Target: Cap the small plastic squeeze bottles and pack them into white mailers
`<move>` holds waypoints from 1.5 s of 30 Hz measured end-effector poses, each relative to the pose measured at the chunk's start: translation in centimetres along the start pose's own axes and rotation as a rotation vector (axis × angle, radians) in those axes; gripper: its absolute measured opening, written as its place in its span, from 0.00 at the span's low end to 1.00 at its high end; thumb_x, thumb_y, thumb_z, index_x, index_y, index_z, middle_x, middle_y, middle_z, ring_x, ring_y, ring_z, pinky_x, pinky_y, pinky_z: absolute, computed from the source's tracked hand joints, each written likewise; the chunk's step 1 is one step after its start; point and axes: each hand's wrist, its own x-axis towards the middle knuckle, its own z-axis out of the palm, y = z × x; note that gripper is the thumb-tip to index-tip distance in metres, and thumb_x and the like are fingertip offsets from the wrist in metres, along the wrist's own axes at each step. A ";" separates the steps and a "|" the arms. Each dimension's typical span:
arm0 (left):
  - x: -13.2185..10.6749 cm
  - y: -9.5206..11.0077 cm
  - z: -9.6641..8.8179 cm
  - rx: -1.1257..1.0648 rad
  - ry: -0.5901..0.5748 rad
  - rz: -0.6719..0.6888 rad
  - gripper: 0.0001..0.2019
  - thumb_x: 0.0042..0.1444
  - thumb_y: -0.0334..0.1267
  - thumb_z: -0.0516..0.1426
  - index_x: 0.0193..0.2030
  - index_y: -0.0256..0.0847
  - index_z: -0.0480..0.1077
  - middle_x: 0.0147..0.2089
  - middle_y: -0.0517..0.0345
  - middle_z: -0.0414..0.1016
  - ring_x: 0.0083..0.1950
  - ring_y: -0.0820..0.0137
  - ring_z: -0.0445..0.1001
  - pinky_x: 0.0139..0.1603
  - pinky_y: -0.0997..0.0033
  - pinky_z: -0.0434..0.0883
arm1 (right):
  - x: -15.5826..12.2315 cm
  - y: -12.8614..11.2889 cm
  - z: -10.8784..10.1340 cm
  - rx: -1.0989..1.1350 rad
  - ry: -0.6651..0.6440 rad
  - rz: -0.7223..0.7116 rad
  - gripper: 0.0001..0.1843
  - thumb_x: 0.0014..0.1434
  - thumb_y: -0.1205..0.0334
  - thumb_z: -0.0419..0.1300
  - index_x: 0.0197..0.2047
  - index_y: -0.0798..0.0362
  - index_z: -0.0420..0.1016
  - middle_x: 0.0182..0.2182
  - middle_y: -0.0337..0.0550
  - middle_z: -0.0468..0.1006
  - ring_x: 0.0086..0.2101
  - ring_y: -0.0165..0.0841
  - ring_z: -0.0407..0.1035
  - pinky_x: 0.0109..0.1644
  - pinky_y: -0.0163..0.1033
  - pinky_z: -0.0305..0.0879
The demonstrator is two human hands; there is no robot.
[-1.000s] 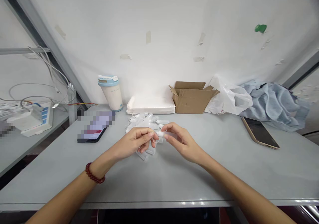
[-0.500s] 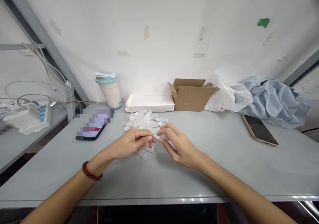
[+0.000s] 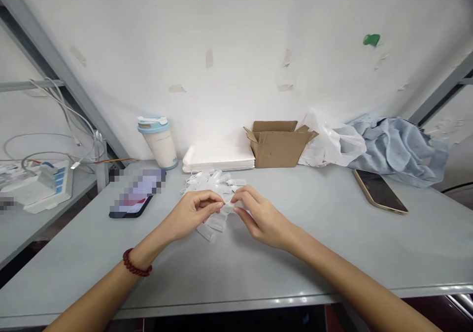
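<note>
Between my fingertips is a small translucent white plastic piece [image 3: 229, 207]; its exact kind is too small to make out. My left hand [image 3: 192, 215] pinches its left side with thumb and forefinger. From the other side, the thumb and fingers of my right hand [image 3: 263, 219] close on its right end. Just behind and beneath the hands lies a loose pile of similar clear plastic pieces [image 3: 205, 182], some with thin white strings. Two of them [image 3: 207, 232] lie on the table just below my left fingers, partly covered.
Against the wall stand a blue-lidded cup [image 3: 160, 145], a stack of white padded envelopes [image 3: 219, 158], an open cardboard box [image 3: 275, 149], a white plastic bag [image 3: 327, 142] and a blue cloth [image 3: 399, 147]. Phones lie left [image 3: 135, 196] and right [image 3: 380, 191] on the grey table [image 3: 314, 204].
The view has tilted slightly upward and shifted right. Both hands stay together at the plastic piece, with only small finger movements; the piece now sits flatter between them.
</note>
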 end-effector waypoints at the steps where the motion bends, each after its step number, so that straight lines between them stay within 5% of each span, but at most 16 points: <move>1: 0.0 -0.1 0.1 0.004 0.015 0.012 0.12 0.56 0.43 0.54 0.33 0.36 0.72 0.26 0.61 0.67 0.23 0.77 0.59 0.22 0.79 0.59 | 0.0 0.0 0.1 0.006 -0.003 0.001 0.09 0.61 0.71 0.47 0.44 0.53 0.60 0.40 0.49 0.66 0.37 0.33 0.65 0.40 0.40 0.67; 16: 0.1 -0.3 0.8 0.033 0.021 0.062 0.10 0.56 0.38 0.53 0.31 0.36 0.73 0.26 0.59 0.72 0.23 0.77 0.63 0.23 0.79 0.61 | -0.2 0.4 1.1 0.037 0.037 -0.008 0.08 0.59 0.74 0.48 0.39 0.52 0.59 0.37 0.45 0.65 0.35 0.31 0.63 0.37 0.37 0.66; 26: -0.1 -0.3 0.1 0.310 0.108 0.228 0.09 0.58 0.37 0.53 0.34 0.39 0.73 0.30 0.60 0.73 0.29 0.75 0.66 0.29 0.76 0.61 | 0.0 0.6 1.1 -0.021 0.049 -0.039 0.09 0.60 0.74 0.47 0.41 0.52 0.60 0.38 0.46 0.67 0.36 0.31 0.66 0.38 0.38 0.68; 34: 0.4 -1.7 0.1 0.548 0.058 0.306 0.08 0.62 0.33 0.46 0.36 0.39 0.65 0.33 0.58 0.70 0.32 0.71 0.67 0.33 0.72 0.62 | 0.6 1.5 2.0 -0.278 0.067 -0.057 0.15 0.55 0.81 0.43 0.39 0.53 0.62 0.36 0.48 0.69 0.37 0.34 0.65 0.37 0.40 0.68; 45: 0.1 -1.6 0.3 0.679 0.080 0.294 0.09 0.63 0.36 0.45 0.37 0.39 0.65 0.34 0.57 0.71 0.31 0.71 0.68 0.32 0.71 0.62 | 0.2 2.0 2.2 0.027 0.050 0.034 0.14 0.53 0.80 0.46 0.38 0.51 0.60 0.37 0.45 0.65 0.38 0.32 0.64 0.40 0.39 0.68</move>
